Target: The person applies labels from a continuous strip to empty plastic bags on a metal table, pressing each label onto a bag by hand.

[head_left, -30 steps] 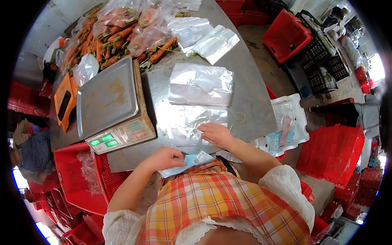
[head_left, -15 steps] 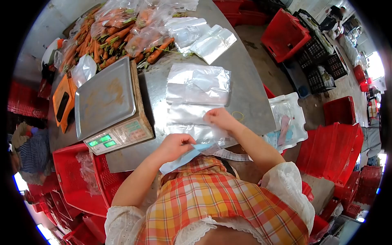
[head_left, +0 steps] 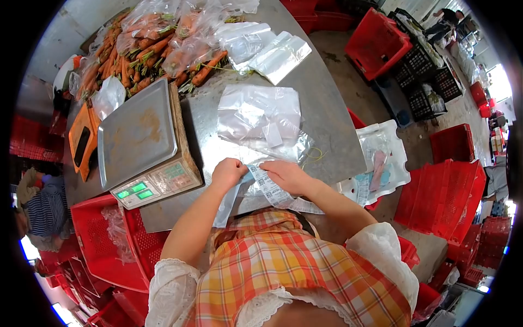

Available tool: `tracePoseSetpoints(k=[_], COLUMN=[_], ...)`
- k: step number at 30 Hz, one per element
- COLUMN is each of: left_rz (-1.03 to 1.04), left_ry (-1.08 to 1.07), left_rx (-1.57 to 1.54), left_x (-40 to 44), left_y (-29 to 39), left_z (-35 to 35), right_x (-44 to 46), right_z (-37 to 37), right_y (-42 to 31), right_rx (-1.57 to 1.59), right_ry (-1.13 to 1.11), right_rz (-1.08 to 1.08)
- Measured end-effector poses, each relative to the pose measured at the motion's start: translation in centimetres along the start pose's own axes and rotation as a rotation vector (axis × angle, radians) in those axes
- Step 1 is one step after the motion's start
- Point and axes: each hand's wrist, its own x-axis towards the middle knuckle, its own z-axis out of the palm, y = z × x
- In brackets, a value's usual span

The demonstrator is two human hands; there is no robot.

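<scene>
My left hand [head_left: 229,173] is closed, pinching a strip of printed labels [head_left: 267,187] at the near edge of the metal table. From it hangs a bluish, bare stretch of backing paper [head_left: 224,206]. My right hand [head_left: 287,177] is closed on the printed part of the same strip, close beside the left; its fingertips are partly hidden. Just beyond both hands lies a stack of clear plastic bags [head_left: 259,109], with a small white label [head_left: 272,135] on the top one. The strip's printed end trails down toward the apron.
A scale [head_left: 139,131] stands left of the bags, beside an orange tool [head_left: 83,139]. Carrots [head_left: 147,52] and more plastic bags [head_left: 280,57] lie at the back. Red crates [head_left: 103,240] flank the table, and a white tray [head_left: 389,139] sits at right.
My right hand has come back from the bags to the label strip. The strip has risen and shows its printed side. A white label now shows on the top bag, which looks shifted.
</scene>
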Motion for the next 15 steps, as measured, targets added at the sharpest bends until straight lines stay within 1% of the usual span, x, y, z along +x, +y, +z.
tracePoseSetpoints(k=[1,3,4,5,6,8,9,10,12,13,14,15], left_rz=[0.0,0.033,0.034,0.059,0.082,0.098,0.118,0.118,0.191,0.282,0.28,0.469], left_ry=[0.0,-0.22,-0.22,-0.337,-0.454,-0.477,-0.5,-0.499,-0.384,-0.343,-0.337,-0.223], left_rx=[0.002,0.167,0.167,0.16,0.154,0.142,0.128,0.128,0.032,0.067,0.064,0.09], left_x=[-0.4,-1.7,-2.5,-3.5,-4.5,-6.7,-7.6,-8.4,-9.9,-10.3,-10.5,-10.7], left_y=[0.0,-0.1,-0.6,-1.2,-1.8,-2.5,-2.5,-2.0,-0.4,0.1,0.4,0.7], left_z=[-0.3,-1.2,-1.6,-2.0,-2.3,-2.9,-3.2,-3.5,-4.1,-4.4,-4.5,-4.6], right_x=[-0.1,-0.3,-0.4,-0.4,-0.4,-0.5,-0.5,-0.6,-0.8,-0.6,-0.5,-0.2], right_z=[0.5,1.0,1.1,1.2,1.3,1.5,1.7,2.0,2.1,2.1,2.1,1.9], right_y=[0.7,1.6,1.8,2.1,2.3,3.0,3.5,4.0,4.4,4.4,4.4,3.9], right_rx=[-0.048,-0.098,-0.133,-0.166,-0.164,-0.424,-0.423,-0.433,-0.445,-0.388,-0.33,-0.328], right_ry=[0.007,0.013,0.029,0.046,0.048,0.096,0.097,0.121,0.143,0.172,0.2,0.195], right_rz=[-0.037,-0.073,-0.121,-0.168,-0.168,-0.452,-0.454,-0.476,-0.499,-0.511,-0.523,-0.528])
